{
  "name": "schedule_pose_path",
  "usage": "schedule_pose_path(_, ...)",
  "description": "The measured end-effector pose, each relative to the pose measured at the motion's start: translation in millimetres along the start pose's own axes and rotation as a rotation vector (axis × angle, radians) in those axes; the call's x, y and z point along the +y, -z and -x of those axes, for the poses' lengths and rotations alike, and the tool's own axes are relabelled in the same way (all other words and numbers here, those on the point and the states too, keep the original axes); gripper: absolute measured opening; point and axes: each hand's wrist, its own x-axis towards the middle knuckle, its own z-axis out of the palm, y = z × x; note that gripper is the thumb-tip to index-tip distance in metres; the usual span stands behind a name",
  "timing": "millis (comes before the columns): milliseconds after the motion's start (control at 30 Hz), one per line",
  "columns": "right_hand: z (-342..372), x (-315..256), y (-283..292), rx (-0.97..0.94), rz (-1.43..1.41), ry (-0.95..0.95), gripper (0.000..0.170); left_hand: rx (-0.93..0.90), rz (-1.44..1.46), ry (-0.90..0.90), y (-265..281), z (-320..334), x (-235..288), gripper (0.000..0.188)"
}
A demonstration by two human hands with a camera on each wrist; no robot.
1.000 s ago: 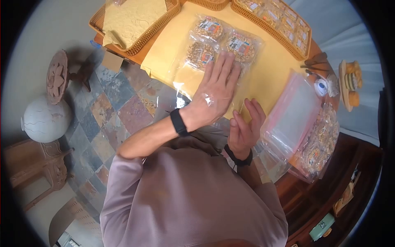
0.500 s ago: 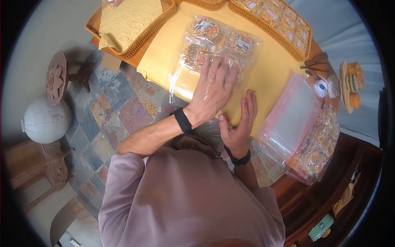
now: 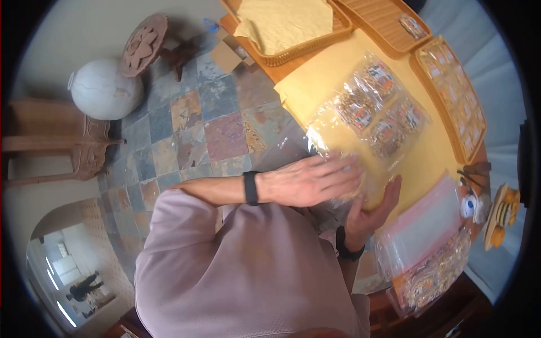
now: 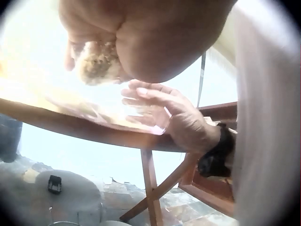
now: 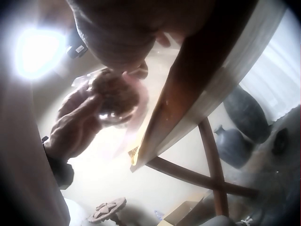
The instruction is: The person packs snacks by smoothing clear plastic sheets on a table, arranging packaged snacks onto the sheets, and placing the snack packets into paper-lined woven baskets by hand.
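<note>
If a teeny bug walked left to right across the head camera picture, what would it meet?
Round white jar → cardboard box → left hand → right hand → wicker basket of small packets → wooden board.

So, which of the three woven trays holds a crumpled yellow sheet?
The leftmost tray in the head view holds the sheet; the middle tray shows one packet, the rightmost tray many.
</note>
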Motion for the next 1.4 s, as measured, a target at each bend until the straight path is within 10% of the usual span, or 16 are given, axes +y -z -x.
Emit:
schedule_pose_path(200,4.0,7.2,-4.8,0.031,-0.054,-0.024,0.061,0.259,0.588,0.041,78.0,20.7,9.2,0.044)
schedule_pose_path(400,-5.2,-6.9,1.2,0.006,0.039,-0.054,0.061,0.163,-0.061,0.128,137.3,-75.6,-120.0,0.042)
schedule_pose_path(700,-3.6,-6.6,-6.2,-0.012,0.098,-0.107,0.063,-0.093,-0.360,-0.056,36.5,-239.7,-287.4,0.048)
schedule_pose_path(833,1.1,-7.1,-6.5,-0.048,0.131,-0.110,0.061,-0.338,-0.049,0.248,4.7,-268.4,-306.1,0.050)
schedule_pose_path(1300,-3.6,1.0,-12.9,-0.084,0.310,-0.025,0.052,0.128,-0.088,0.467,-77.8,-302.1,-348.8,0.045)
schedule_pose_path(1400,-2.8,-2.3,-17.6,-0.126,0.284,-0.024,0.054,0.221,0.001,0.222,-65.0,-302.4,-353.8,0.048)
